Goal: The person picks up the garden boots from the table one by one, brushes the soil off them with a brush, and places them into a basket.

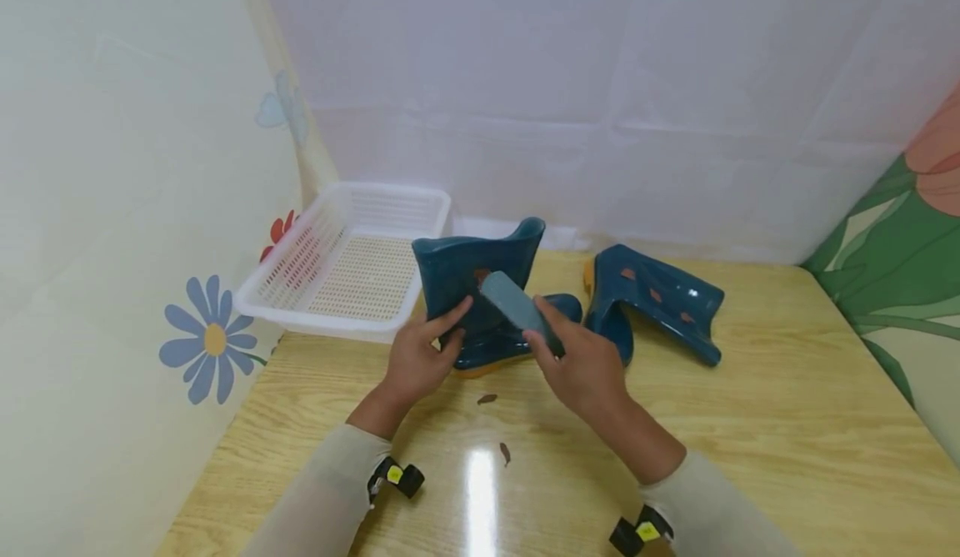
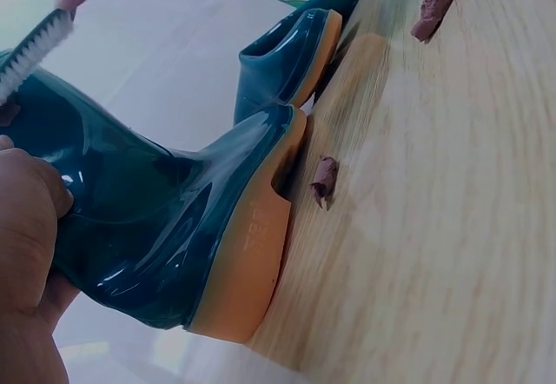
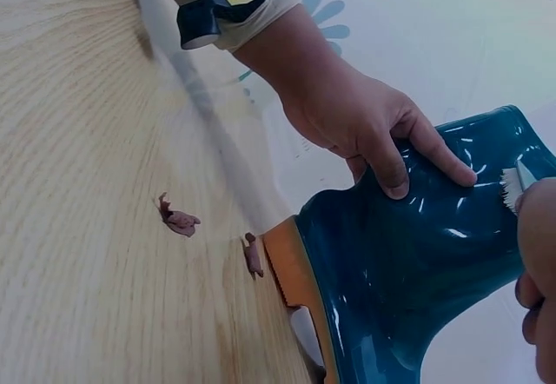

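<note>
A glossy dark teal rubber boot [image 1: 447,271] with an orange sole stands upright on the table. My left hand [image 1: 423,360] grips its shaft low on the left side, thumb and index finger lying across the front. In my right hand [image 1: 587,367] is a brush [image 1: 514,302] with a grey-blue back. Its white bristles [image 2: 36,52] lie against the shaft, at a reddish-brown smear [image 1: 482,275]. Part of that smear is hidden behind the brush head. The left wrist view shows the boot's orange sole [image 2: 248,258] on the tabletop.
To the right, a matching boot [image 1: 663,290] lies tipped over with several reddish-brown spots on its shaft. Two brown crumbs [image 1: 487,398] lie on the table in front of the upright boot. At the back left, a white plastic basket [image 1: 318,322] stands close to that boot.
</note>
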Motion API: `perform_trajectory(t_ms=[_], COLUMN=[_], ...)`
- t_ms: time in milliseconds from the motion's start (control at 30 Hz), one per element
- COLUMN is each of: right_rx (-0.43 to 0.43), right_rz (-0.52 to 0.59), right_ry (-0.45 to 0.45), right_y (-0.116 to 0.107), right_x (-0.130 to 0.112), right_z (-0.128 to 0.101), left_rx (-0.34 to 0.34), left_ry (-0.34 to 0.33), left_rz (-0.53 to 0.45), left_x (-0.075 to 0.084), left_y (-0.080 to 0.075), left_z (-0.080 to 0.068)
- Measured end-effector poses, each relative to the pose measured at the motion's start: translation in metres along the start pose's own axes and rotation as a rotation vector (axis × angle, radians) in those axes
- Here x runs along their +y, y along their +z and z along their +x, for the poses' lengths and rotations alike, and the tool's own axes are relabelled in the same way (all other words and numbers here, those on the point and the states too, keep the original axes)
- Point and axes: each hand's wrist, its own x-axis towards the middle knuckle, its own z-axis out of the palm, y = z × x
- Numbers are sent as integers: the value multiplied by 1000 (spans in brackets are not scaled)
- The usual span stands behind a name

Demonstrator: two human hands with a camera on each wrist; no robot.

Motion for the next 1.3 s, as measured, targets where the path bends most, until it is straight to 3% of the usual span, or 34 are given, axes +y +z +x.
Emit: perform_trajectory(t_ms=[167, 467, 967, 1300], right_rx=[-12, 62, -52, 33], right_rz=[13, 53, 33, 85], right_ry=[14, -23, 57, 31], right_y=[0, -1, -1, -5], right_x=[2, 0, -3, -5], right_z=[-4, -1, -5, 1], left_rx=[-2, 4, -3, -5], left_ry=[-7, 13, -8, 39], left_rz=[-2, 37, 19, 58], left_x=[0, 1, 1, 4], left_y=[0, 1, 0, 0], left_z=[0, 2, -1, 2])
